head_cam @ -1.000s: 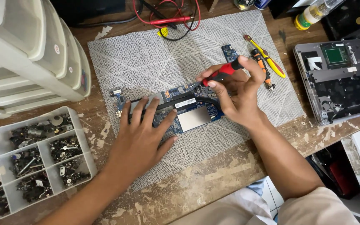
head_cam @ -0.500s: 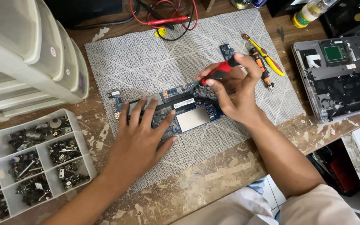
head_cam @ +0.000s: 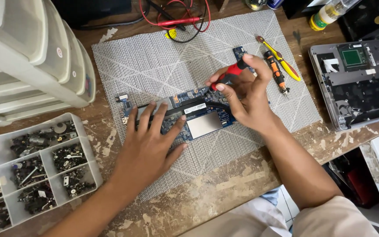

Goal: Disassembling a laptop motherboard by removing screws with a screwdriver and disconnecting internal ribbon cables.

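Note:
A blue laptop circuit board (head_cam: 200,119) with a silver plate and black heat pipe lies on a grey woven mat (head_cam: 163,66). My left hand (head_cam: 152,142) rests flat on the board's left part, fingers spread, pressing it down. My right hand (head_cam: 246,94) grips a red-and-black screwdriver (head_cam: 229,74), its tip pointing down at the board's upper right area.
A compartment tray of screws and small parts (head_cam: 31,169) sits at the left under stacked pale bins (head_cam: 27,61). An opened laptop base (head_cam: 356,81) lies at the right. An orange screwdriver (head_cam: 275,70), yellow tweezers (head_cam: 284,63) and red probe leads (head_cam: 174,19) lie at the back.
Both hands stay on the board; the right hand with the screwdriver has shifted slightly on the board's upper right area. The view has drifted a little.

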